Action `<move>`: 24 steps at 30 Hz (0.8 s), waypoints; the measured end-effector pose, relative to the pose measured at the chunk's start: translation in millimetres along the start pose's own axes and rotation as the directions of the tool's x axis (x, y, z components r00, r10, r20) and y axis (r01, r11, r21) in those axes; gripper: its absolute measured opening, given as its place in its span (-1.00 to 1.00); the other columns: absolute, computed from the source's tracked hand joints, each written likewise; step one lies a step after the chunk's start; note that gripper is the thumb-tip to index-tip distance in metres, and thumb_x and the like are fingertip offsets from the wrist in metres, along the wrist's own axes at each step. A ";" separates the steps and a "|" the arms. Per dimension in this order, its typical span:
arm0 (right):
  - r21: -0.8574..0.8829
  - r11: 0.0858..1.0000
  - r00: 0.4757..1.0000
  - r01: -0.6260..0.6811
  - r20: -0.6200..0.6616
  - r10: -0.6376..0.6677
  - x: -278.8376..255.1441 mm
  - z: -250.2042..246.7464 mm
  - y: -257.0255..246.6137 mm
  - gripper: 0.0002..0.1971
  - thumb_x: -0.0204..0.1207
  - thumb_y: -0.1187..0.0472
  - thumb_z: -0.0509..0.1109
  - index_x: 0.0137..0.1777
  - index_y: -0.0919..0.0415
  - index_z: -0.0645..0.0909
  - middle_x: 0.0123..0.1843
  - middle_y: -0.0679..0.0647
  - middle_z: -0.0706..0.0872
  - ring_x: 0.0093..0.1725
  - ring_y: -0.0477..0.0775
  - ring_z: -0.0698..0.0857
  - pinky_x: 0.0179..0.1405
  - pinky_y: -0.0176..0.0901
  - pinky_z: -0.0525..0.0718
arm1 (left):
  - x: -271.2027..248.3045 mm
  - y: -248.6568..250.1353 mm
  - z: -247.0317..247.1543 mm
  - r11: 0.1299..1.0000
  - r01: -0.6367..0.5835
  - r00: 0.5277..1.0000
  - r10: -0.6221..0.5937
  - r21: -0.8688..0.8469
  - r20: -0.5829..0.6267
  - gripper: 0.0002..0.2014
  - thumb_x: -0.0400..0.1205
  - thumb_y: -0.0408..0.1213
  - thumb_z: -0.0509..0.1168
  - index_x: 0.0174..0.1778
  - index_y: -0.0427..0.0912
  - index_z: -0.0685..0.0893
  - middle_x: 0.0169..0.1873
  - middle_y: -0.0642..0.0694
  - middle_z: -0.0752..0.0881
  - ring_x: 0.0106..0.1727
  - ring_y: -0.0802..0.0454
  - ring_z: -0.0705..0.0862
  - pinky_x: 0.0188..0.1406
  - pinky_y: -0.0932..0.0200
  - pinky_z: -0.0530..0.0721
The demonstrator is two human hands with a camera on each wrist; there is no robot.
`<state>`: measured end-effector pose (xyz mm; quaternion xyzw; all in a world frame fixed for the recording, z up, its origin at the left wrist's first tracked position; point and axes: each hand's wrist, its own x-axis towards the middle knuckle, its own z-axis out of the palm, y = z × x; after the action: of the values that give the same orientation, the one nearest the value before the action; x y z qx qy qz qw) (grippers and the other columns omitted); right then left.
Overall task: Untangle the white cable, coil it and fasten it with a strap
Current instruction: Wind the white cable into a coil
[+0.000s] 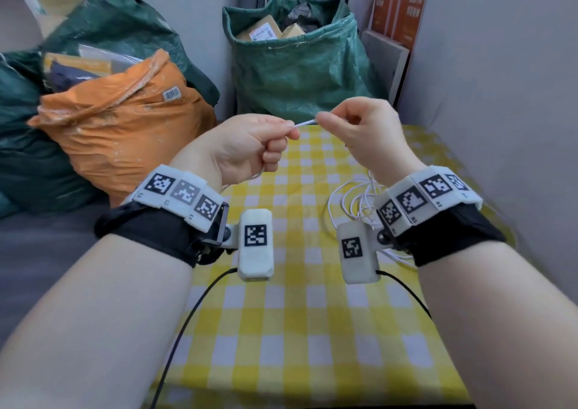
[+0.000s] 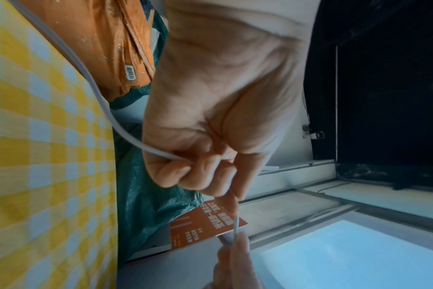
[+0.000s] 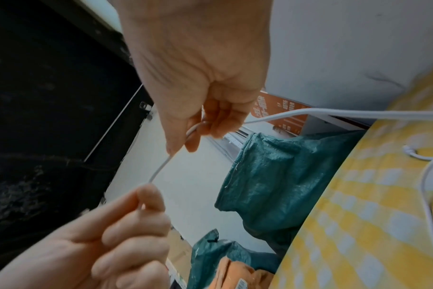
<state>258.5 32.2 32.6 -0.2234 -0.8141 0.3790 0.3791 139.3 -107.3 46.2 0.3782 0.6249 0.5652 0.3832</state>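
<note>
A thin white cable [image 1: 306, 123] is stretched short between my two hands, raised above the yellow checked tablecloth [image 1: 281, 330]. My left hand [image 1: 283, 128] pinches it between thumb and forefinger, and its other fingers curl round the cable [image 2: 126, 133] trailing down. My right hand [image 1: 327, 120] pinches the other end of that stretch [image 3: 161, 168]. More cable [image 3: 334, 113] runs from it toward the table. The rest lies in loose tangled loops [image 1: 350, 199] on the cloth under my right wrist. No strap is visible.
An orange sack [image 1: 125, 127] and green sacks [image 1: 297, 74] stand beyond the table's far edge. A grey wall [image 1: 500, 64] closes the right side. Black wires [image 1: 187, 321] hang from the wrist cameras over the near cloth.
</note>
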 end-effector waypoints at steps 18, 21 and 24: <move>-0.268 0.946 0.973 -0.180 -0.188 0.132 46.1 16.7 69.2 -0.66 0.46 0.18 0.39 0.24 -0.02 0.71 0.26 -0.01 0.73 0.21 -0.01 0.67 0.32 -0.21 0.52 | 50.7 -50.9 -44.8 0.988 -0.047 0.966 0.083 0.147 -0.243 -0.73 0.68 -0.54 0.11 0.00 -0.22 0.70 -0.39 -0.04 0.57 -0.51 0.20 0.33 -0.61 0.40 0.17; -0.149 0.989 0.997 0.017 0.072 -0.006 44.0 33.6 54.0 -0.56 0.48 0.24 0.40 0.35 -0.09 0.61 0.36 -0.20 0.62 -0.06 -0.11 0.68 0.08 -0.34 0.61 | 58.7 -54.3 -40.4 0.972 -0.019 0.978 0.067 0.233 -0.199 -0.71 0.68 -0.55 0.12 -0.01 -0.15 0.71 -0.39 -0.11 0.40 -0.46 0.14 0.29 -0.59 0.40 0.22; -0.006 0.998 0.963 0.056 0.266 -0.053 38.2 48.9 50.5 -0.58 0.53 0.26 0.39 0.37 -0.08 0.59 0.23 -0.27 0.65 -0.25 -0.05 0.75 -0.27 -0.39 0.65 | 62.5 -57.8 -35.1 0.962 -0.017 0.984 0.064 0.274 -0.165 -0.71 0.67 -0.53 0.17 -0.03 -0.09 0.72 -0.44 -0.08 0.36 -0.44 0.14 0.29 -0.57 0.40 0.26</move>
<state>200.5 66.1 -10.8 -0.1507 -0.8659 0.3893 0.2755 79.0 -69.6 -12.2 0.3898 0.7192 0.5126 0.2607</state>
